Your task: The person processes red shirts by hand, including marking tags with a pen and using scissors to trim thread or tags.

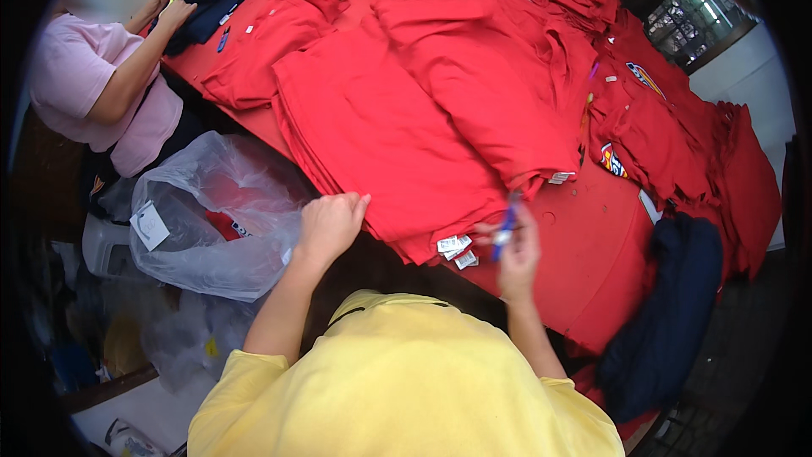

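We saw the right hand point(522, 247) wrapped tightly around blue snips point(506, 230), blurred, above the near edge of the red tabletop point(575, 262), near white tags point(454, 246). The left hand point(328, 224) touched the red garments point(381, 131) stacked along that edge, curled; we could not tell whether it pinched them.

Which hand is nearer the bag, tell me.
Left. The left hand is beside the bag, at the edge of the garments; the right hand, holding a blue tool, is farther right, past the white tags.
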The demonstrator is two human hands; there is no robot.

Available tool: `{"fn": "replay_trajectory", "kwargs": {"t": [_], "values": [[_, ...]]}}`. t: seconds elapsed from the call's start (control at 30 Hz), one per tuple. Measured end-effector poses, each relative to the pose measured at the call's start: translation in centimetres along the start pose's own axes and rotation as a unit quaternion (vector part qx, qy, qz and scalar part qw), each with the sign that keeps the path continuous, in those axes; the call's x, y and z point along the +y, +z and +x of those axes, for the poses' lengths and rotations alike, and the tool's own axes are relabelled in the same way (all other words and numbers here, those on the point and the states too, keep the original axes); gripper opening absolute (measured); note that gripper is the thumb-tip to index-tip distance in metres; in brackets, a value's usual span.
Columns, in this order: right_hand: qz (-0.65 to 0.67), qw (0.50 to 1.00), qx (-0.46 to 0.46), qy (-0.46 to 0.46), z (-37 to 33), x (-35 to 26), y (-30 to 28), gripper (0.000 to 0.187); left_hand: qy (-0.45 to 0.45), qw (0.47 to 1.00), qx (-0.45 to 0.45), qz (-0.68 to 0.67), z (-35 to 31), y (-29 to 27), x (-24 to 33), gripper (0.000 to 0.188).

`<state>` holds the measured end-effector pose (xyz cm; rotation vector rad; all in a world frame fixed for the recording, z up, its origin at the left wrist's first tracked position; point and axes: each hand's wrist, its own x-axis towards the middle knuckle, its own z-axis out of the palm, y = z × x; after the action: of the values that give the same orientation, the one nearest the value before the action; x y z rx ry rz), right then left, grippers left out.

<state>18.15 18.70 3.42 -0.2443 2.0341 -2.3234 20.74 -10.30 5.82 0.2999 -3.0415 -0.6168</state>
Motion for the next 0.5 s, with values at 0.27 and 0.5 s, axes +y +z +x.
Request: {"fn": "replay_trajectory", "kwargs": {"t": [0.27,0.5], "values": [[-0.036,0.992,-0.095,0.081,-2.1,1.8,4.4,0.050,-0.141,0.772,-0.010,-0.620,7.4,3.2,-2.5,0.028],[0.067,0.987,-0.070,0.124,-2.0,1.8,3.2,0.048,-0.093,0.752,-0.218,-0.615,4.1,3.4,-1.5,0.038]]}}
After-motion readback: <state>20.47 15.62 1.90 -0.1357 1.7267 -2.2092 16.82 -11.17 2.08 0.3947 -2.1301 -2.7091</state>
